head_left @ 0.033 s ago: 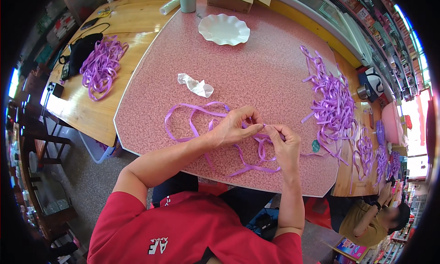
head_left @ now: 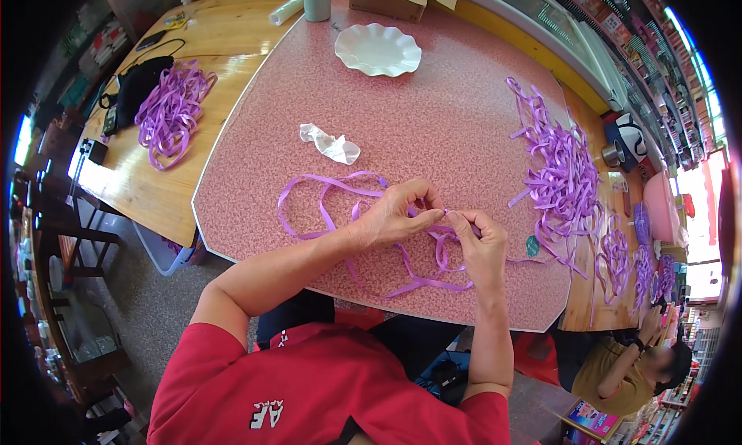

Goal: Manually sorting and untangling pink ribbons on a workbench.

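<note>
A long purple ribbon (head_left: 325, 184) lies in loops on the pink speckled table (head_left: 433, 112), near its front edge. My left hand (head_left: 396, 213) pinches the ribbon between thumb and fingers. My right hand (head_left: 481, 244) meets it fingertip to fingertip and grips the same ribbon, with loops hanging under both hands. A crumpled white paper (head_left: 331, 143) lies a little beyond my left hand.
A pile of purple ribbons (head_left: 558, 167) covers the table's right side, and another bunch (head_left: 171, 109) lies on the wooden table at left beside a black bag (head_left: 139, 85). A white scalloped plate (head_left: 379, 49) sits far back. A person in a yellow shirt (head_left: 618, 368) sits at lower right.
</note>
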Demonstrator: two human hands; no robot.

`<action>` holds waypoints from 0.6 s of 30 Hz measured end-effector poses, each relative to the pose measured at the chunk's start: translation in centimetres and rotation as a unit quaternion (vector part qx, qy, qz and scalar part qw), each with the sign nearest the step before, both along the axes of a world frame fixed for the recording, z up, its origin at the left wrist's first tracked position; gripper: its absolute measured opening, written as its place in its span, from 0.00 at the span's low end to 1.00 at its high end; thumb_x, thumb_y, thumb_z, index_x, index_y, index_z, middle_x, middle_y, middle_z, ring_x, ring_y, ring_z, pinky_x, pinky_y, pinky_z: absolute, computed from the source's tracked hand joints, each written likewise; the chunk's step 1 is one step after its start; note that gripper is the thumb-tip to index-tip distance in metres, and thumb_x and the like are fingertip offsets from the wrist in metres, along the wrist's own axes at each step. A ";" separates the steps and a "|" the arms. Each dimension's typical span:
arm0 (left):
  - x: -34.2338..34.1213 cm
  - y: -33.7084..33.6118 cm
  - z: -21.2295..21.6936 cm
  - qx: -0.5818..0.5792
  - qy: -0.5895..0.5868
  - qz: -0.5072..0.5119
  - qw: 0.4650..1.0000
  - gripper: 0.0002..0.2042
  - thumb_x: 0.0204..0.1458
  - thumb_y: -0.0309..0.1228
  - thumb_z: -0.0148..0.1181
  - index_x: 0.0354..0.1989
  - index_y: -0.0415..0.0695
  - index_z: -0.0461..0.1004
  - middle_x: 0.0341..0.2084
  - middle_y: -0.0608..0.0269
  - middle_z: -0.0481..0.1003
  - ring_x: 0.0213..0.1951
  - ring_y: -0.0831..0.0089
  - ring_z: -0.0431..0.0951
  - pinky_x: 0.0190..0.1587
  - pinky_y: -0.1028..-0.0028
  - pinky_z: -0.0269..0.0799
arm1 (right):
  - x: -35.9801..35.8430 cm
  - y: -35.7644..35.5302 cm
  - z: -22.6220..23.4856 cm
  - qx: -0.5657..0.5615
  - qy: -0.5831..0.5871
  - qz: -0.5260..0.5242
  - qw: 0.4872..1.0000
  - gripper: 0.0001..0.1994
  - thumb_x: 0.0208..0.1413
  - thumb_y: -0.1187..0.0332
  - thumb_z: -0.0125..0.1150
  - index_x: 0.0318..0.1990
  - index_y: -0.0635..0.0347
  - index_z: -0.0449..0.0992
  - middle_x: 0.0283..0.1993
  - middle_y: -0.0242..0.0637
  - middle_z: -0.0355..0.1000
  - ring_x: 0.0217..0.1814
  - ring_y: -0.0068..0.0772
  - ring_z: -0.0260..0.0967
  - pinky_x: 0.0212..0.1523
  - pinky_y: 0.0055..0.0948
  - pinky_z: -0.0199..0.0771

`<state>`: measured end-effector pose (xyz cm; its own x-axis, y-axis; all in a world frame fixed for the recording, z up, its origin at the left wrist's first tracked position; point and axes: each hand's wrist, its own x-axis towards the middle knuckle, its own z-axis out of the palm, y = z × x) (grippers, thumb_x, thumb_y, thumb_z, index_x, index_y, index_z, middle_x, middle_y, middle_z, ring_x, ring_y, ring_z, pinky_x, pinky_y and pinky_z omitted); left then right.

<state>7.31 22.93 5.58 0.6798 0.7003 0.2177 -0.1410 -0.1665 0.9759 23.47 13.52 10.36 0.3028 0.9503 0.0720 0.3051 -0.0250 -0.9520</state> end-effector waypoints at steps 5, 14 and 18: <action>0.1 0.0 -0.1 0.033 -0.001 0.006 0.999 0.06 0.57 0.28 0.61 0.37 0.39 0.73 0.34 0.66 0.72 0.38 0.78 0.72 0.41 0.75 0.70 | 0.0 0.0 -0.2 0.008 -0.028 -0.012 1.000 0.08 0.59 0.69 0.66 0.32 0.64 0.80 0.24 0.17 0.66 0.25 0.07 0.55 0.24 0.14 0.52; 0.4 -0.7 1.1 0.194 -0.014 0.072 0.978 0.14 0.51 0.27 0.65 0.45 0.41 0.72 0.37 0.59 0.73 0.45 0.64 0.74 0.49 0.65 0.69 | 0.0 -0.1 0.0 -0.003 -0.004 -0.010 1.000 0.09 0.59 0.68 0.66 0.30 0.64 0.80 0.22 0.18 0.65 0.24 0.08 0.54 0.23 0.16 0.52; 0.3 -0.6 1.5 0.392 0.040 0.077 0.916 0.13 0.49 0.32 0.66 0.41 0.42 0.73 0.34 0.58 0.73 0.44 0.58 0.73 0.52 0.61 0.65 | 0.4 -0.2 0.0 0.002 -0.086 0.037 0.996 0.09 0.59 0.67 0.66 0.31 0.65 0.80 0.20 0.23 0.66 0.25 0.11 0.57 0.24 0.19 0.56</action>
